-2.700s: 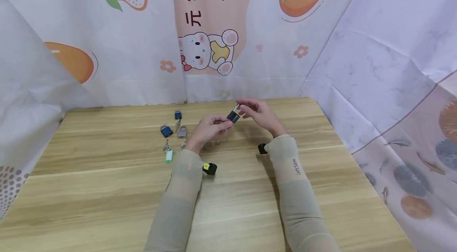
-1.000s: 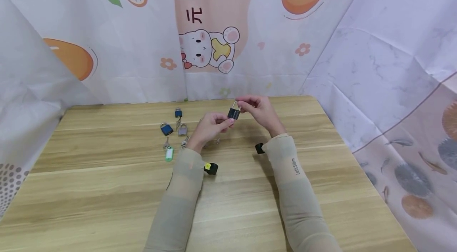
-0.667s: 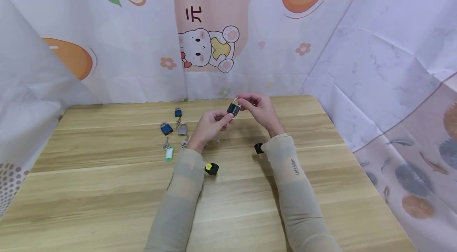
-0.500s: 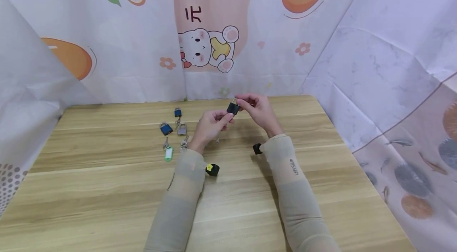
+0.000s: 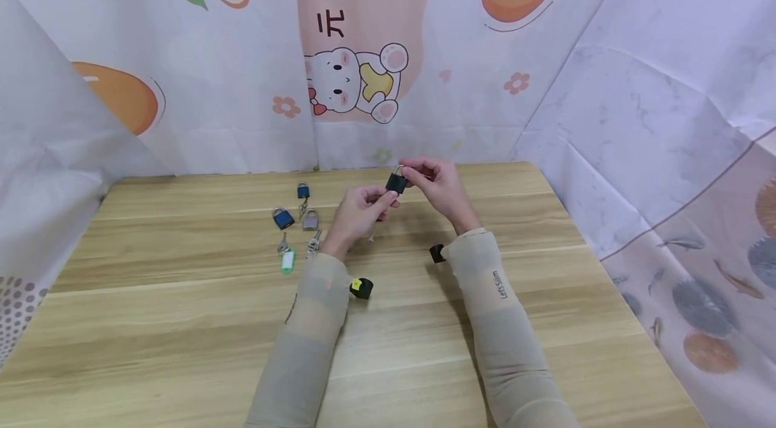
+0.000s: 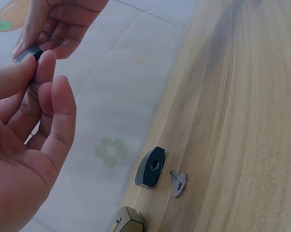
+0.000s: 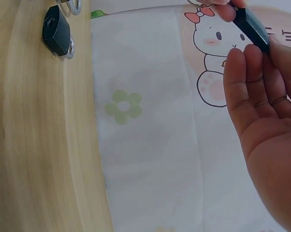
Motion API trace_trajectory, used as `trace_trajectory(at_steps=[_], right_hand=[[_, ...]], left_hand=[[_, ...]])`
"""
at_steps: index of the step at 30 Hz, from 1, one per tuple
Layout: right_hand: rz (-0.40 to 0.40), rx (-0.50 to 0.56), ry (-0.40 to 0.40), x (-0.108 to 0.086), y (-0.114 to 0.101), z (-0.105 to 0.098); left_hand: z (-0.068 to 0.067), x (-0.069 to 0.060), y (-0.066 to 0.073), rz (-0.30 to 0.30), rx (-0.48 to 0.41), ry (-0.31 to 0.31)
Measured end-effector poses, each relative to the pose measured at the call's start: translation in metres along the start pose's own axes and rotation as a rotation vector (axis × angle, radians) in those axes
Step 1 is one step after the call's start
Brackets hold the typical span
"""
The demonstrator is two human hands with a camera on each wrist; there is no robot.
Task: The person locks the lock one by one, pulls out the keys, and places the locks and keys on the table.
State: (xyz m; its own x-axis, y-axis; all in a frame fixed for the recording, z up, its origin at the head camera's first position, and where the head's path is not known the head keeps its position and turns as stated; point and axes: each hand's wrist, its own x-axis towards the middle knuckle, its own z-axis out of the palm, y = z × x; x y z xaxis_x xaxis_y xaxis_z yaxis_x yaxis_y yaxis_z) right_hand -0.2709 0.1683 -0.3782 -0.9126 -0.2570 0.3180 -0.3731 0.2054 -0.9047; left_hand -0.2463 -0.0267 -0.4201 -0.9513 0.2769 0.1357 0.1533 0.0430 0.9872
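Observation:
A small black padlock [image 5: 397,183] is held up between both hands above the back of the table. My left hand [image 5: 364,212] pinches its body between thumb and fingers. At the shackle, the thumb and forefinger of my right hand [image 5: 438,189] grip the metal loop. The left wrist view shows a thin metal ring [image 6: 33,92] among the left fingers; what hangs from it is hidden. Seen from the right wrist, the padlock body [image 7: 252,29] is edge-on, and the other right fingers [image 7: 247,87] extend below it. Whether the shackle is fully seated cannot be told.
Left of the hands lie a blue padlock [image 5: 283,218], a smaller blue padlock [image 5: 303,191], a silver padlock [image 5: 310,220], a green key tag [image 5: 287,261] and loose keys [image 5: 314,242]. Another black padlock [image 6: 151,168] and a key [image 6: 178,183] lie below the left hand.
Both hands have risen slightly with the black padlock. It was tilted to the right at first and now stands more upright. Over the last half second the hands have hardly moved.

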Motion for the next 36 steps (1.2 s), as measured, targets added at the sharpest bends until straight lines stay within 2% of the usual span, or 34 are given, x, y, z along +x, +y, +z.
trace_trajectory(at_steps=[8,13,20,26,33,36], right_hand=[[-0.015,0.047,-0.005,0.001,0.007,0.002],[0.024,0.1,-0.034,0.002,0.011,0.005],[0.077,0.074,-0.113,0.004,0.014,0.01],[0.061,0.087,-0.117,0.004,0.015,0.01],[0.05,0.078,-0.119,-0.004,-0.014,0.012],[0.049,0.071,-0.114,-0.004,-0.016,0.012]], left_hand=[[0.0,0.0,0.001,-0.018,-0.047,0.006],[0.001,0.0,0.002,0.002,-0.096,0.045],[0.001,0.0,0.002,0.026,-0.077,0.056],[0.001,0.0,0.001,0.03,-0.068,0.041],[0.001,0.0,0.001,0.015,-0.071,0.032],[0.003,0.0,0.001,0.011,-0.035,0.054]])
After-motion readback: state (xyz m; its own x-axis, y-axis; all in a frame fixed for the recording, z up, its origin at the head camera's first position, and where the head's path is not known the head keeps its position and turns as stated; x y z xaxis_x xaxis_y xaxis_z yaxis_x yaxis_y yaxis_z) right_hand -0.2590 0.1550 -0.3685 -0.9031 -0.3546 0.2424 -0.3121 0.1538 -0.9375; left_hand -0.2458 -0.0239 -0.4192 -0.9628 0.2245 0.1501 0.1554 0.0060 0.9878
